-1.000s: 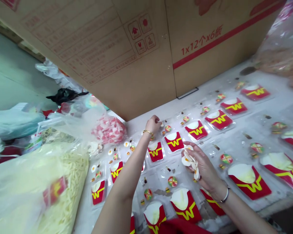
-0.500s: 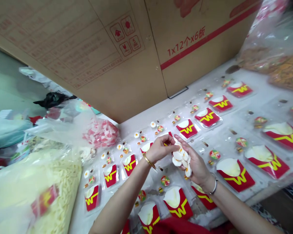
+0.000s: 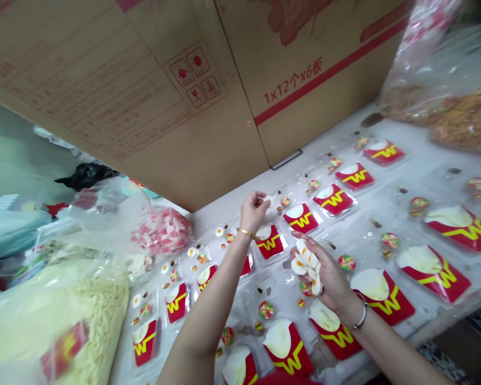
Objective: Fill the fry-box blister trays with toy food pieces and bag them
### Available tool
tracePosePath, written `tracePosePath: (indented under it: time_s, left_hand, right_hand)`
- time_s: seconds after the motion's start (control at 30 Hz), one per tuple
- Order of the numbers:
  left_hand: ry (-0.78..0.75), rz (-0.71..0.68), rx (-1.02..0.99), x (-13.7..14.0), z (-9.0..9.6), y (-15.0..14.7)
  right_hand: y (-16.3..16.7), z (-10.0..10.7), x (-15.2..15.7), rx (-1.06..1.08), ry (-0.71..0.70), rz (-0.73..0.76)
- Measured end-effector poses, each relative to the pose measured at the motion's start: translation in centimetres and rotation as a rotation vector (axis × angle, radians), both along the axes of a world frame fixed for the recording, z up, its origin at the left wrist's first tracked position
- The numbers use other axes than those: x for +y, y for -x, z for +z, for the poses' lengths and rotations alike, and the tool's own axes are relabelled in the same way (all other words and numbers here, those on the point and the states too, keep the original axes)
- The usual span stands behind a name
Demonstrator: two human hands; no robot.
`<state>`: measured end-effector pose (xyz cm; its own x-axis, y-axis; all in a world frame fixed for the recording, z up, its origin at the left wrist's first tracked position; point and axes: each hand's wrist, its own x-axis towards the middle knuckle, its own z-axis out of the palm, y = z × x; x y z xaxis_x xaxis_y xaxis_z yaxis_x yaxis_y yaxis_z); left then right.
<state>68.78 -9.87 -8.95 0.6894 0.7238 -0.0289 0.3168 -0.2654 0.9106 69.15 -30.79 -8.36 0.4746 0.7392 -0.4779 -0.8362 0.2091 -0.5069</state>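
At the back row of clear plastic trays, my left hand (image 3: 253,211) pinches one small white toy fried egg (image 3: 268,200) over a tray. Nearer to me, my right hand (image 3: 329,275) is closed loosely around a bunch of toy fried eggs (image 3: 307,263), white with orange yolks. Beside the left wrist lies a red fries box (image 3: 270,243) with a yellow zigzag, set in its tray. A round toy pizza (image 3: 285,201) sits just right of the pinched egg. Trays further left hold single eggs, such as the toy fried egg (image 3: 191,252).
A large cardboard carton (image 3: 176,160) stands behind the trays. On the left are a bag of pale fries-like pieces (image 3: 100,310) and a bag of pink-and-white pieces (image 3: 164,230). A bag of brown pieces (image 3: 465,123) lies at the far right. More filled trays line the front.
My left hand has moved away from the bunch, up and left to the back row, with one egg in its fingers. My right hand still holds the bunch. The view has shifted slightly.
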Motion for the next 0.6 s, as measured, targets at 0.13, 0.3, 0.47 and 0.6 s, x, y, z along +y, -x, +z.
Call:
tracePosePath:
  time_s: [0.13, 0.3, 0.47, 0.6]
  left_hand:
    - [-0.236, 0.078, 0.215, 2.4, -2.0, -3.9]
    - [-0.519, 0.012, 0.516, 2.1, -2.9, -5.2]
    - [-0.579, -0.061, 0.352, -0.1, -0.4, -3.4]
    - [-0.248, -0.537, 0.107, -4.3, 3.7, -0.8]
  right_hand:
    - [-0.9, 0.2, -0.5, 0.073, -0.044, -0.035]
    - [-2.3, 0.1, -0.9, 0.103, -0.065, -0.065]
    - [-3.4, -0.1, -1.0, 0.13, -0.078, -0.138]
    - [-4.2, -0.1, -1.0, 0.129, -0.074, -0.187]
